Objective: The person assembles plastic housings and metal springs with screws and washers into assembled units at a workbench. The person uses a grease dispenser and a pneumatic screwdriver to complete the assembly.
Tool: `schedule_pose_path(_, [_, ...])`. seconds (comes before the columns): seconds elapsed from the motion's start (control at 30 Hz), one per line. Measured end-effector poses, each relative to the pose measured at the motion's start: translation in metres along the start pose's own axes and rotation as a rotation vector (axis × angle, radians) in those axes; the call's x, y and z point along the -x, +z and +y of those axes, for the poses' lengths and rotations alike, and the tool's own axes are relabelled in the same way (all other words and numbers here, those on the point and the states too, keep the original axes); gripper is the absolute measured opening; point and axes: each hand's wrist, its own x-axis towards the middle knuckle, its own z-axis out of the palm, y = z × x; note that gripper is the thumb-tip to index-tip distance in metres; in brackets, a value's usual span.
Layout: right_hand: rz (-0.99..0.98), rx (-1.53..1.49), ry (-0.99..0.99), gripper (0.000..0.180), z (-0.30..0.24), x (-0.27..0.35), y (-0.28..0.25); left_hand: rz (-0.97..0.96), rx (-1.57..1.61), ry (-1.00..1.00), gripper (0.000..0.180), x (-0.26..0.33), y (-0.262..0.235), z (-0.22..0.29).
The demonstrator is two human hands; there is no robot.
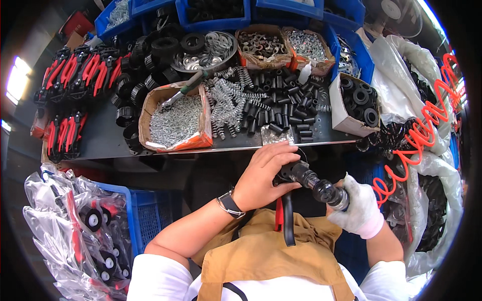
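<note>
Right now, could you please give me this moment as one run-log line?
left hand: bare, pressing black-and-red tool | right hand: gloved, gripping driver | bench: springs, screws box

Head camera looks steeply down, close over the workbench.

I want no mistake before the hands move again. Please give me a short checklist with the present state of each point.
1. Left hand has its grip on the black tool head: ok.
2. Gloved right hand holds the driver: ok.
3. Driver tip seated in the part: cannot tell, hidden by the fingers.
4. Red coiled hose hangs free of the hands: ok.
5. Black sleeves and springs on the bench in front: ok.
</note>
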Motion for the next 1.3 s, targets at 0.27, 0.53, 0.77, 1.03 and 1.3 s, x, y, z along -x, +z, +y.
schedule_pose_path(0.27, [0.010, 0.092, -0.029, 0.033, 0.003, -0.001, 0.017, 0.083, 0.000, -0.077, 0.071, 0.008, 0.011, -0.001])
schedule_pose_path(0.53, [-0.297, 0.094, 0.221, 0.045, -0.025, -0.034, -0.017, 0.386, 0.179, 0.101, 0.086, 0.010, 0.037, -0.017])
schedule_pose_path(0.77, [-0.565, 0.182, 0.399, 0.038, -0.052, -0.095, -0.055, 0.491, 0.124, 0.045, 0.102, 0.014, 0.057, -0.023])
schedule_pose_path(1.03, [-0.557, 0.171, 0.568, 0.035, -0.065, -0.091, -0.055, 0.520, 0.165, 0.063, 0.100, 0.014, 0.057, -0.021])
schedule_pose_path(1.3, [-0.560, 0.145, 0.634, 0.038, -0.068, -0.093, -0.048, 0.543, 0.163, 0.051, 0.098, 0.017, 0.060, -0.024])
